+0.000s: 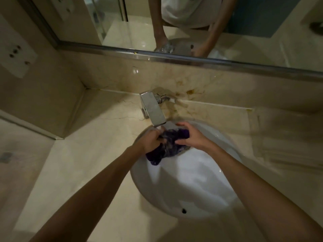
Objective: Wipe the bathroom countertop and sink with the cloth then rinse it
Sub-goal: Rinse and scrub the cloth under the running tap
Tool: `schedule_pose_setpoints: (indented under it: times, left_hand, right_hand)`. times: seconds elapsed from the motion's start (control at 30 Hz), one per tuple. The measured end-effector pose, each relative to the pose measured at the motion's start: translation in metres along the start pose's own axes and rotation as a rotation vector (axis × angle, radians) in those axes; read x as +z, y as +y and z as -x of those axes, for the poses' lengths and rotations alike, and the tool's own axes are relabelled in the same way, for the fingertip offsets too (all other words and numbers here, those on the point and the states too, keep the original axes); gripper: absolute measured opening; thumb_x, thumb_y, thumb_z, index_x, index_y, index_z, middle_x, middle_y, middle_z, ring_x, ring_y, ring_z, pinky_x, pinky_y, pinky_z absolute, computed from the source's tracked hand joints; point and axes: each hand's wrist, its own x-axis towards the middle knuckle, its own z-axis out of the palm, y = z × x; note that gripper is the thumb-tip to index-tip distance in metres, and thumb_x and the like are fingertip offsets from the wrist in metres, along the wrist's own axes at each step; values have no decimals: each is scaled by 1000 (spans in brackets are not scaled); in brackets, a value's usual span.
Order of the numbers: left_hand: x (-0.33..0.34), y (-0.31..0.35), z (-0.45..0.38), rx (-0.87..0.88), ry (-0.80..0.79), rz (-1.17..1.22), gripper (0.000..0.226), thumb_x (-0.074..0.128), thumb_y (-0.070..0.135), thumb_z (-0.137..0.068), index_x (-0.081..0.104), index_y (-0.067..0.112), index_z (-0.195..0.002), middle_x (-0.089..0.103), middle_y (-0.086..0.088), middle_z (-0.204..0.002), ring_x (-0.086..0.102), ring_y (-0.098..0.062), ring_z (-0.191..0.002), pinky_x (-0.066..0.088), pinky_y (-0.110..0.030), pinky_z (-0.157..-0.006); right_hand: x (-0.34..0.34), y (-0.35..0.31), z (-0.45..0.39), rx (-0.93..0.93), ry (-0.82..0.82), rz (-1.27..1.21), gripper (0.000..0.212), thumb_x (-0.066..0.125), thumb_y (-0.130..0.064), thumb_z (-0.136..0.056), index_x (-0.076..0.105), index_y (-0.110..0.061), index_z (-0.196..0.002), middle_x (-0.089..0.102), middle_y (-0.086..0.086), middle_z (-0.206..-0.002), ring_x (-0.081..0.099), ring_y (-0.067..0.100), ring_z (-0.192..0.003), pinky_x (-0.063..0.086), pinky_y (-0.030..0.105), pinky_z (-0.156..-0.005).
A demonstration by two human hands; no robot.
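A dark purple cloth (167,145) is bunched up over the white oval sink (188,194), right below the spout of the chrome faucet (153,109). My left hand (152,140) grips the cloth's left end and my right hand (192,137) clasps its right side. Part of the cloth hangs down into the basin below my left hand. Whether water runs from the spout is unclear. The beige marble countertop (83,163) surrounds the sink.
A mirror (174,23) with a metal frame runs along the back wall above a stained marble backsplash (192,84). A side wall with a switch plate (15,58) closes off the left. An overflow hole (183,210) sits at the sink's near side.
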Motion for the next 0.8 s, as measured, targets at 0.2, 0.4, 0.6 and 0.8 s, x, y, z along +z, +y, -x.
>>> schedule_pose_setpoints:
  times: [0.2, 0.4, 0.6, 0.8]
  left_hand:
    - [-22, -3, 0, 80, -155, -230, 47, 82, 27, -73, 66, 12, -115, 69, -11, -112, 63, -28, -105, 44, -24, -86]
    - [-42, -21, 7, 32, -82, -311, 44, 85, 30, -69, 73, 20, -110, 76, -7, -99, 68, -28, -93, 45, -27, -76]
    - [-38, -31, 9, -24, -84, -303, 49, 76, 30, -80, 65, 21, -127, 73, -7, -113, 65, -29, -108, 51, -38, -93]
    - [-41, -44, 4, -135, 29, 56, 36, 78, 19, -84, 58, 10, -113, 68, -9, -109, 63, -26, -100, 46, -30, -82]
  right_hand:
    - [22, -21, -4, -54, 79, 380, 48, 95, -47, -56, 70, -26, -90, 73, -3, -89, 67, 18, -86, 55, 33, -71]
    - [28, -44, -8, -142, 108, 666, 43, 89, -53, -64, 64, -25, -85, 68, 1, -88, 63, 21, -86, 40, 30, -64]
    - [34, -54, -15, -164, 81, 876, 55, 84, -37, -78, 61, -18, -124, 67, 7, -116, 61, 26, -112, 44, 33, -82]
    - [29, -54, -27, -70, -89, 389, 67, 88, -45, -72, 61, -26, -130, 63, -8, -110, 59, 14, -104, 47, 29, -87]
